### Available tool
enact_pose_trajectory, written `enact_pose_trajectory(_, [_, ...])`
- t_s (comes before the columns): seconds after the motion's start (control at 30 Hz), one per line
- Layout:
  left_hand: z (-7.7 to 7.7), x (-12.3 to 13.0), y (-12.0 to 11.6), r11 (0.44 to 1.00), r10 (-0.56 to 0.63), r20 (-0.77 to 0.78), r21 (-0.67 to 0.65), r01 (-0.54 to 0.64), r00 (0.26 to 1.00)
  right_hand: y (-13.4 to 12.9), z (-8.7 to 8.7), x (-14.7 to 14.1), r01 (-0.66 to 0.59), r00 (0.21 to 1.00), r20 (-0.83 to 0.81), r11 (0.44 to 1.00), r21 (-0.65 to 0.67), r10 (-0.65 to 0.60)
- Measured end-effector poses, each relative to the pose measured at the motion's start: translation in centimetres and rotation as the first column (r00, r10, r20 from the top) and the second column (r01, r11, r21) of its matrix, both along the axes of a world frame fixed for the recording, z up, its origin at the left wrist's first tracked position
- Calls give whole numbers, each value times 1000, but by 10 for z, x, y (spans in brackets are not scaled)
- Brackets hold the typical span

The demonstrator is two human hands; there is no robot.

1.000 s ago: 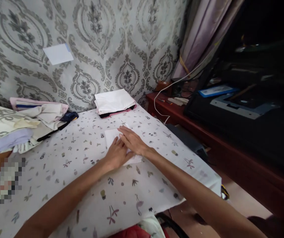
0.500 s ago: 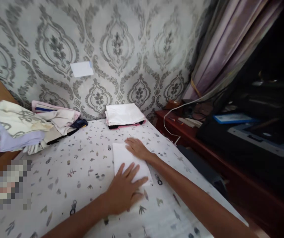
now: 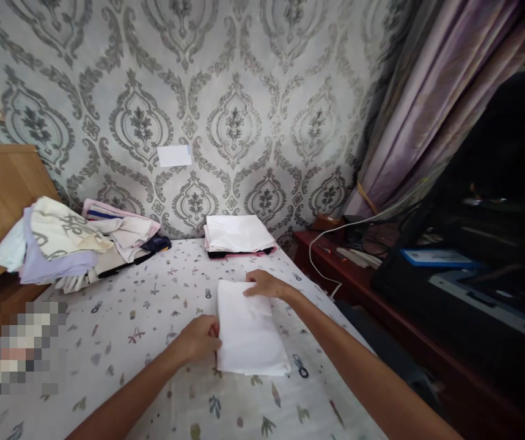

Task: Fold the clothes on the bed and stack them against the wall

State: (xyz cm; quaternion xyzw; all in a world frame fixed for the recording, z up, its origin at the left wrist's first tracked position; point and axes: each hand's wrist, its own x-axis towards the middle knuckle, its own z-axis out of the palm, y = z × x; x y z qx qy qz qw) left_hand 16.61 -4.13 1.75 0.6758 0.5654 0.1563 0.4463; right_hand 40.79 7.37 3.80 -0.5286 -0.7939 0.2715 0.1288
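A folded white cloth [image 3: 253, 336], perhaps a garment, lies on the patterned bed sheet [image 3: 152, 360] in front of me. My left hand [image 3: 201, 339] is closed on its left edge, fingers curled and fingertips partly hidden. At the cloth's far edge, my right hand [image 3: 266, 286] grips it with the thumb on top and the other fingers mostly out of sight. Beyond it, against the wall, sits a neat stack of folded clothes [image 3: 239, 233] with white on top and black and pink below.
A loose heap of clothes [image 3: 65, 244] lies at the left by the wooden headboard [image 3: 5, 208]. Along the right runs a dark red table [image 3: 303, 240] with a white cable [image 3: 310, 250] and small items. A purple curtain [image 3: 409, 128] hangs behind.
Both hands were spread flat on the cloth; now they are closed on its left and far edges. My view has tilted up and turned slightly left.
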Motion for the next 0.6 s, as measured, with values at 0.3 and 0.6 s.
enact_pose_trajectory(0.3, [-10,-5,13,848,495,633,-502,-171,595,-31,-15,33,251,803,-438,895,-369,-405])
enact_pose_trajectory(0.6, [52,2,131,919,260,703,30,-392,662,42,13,45,491,769,-530,861,130,-359])
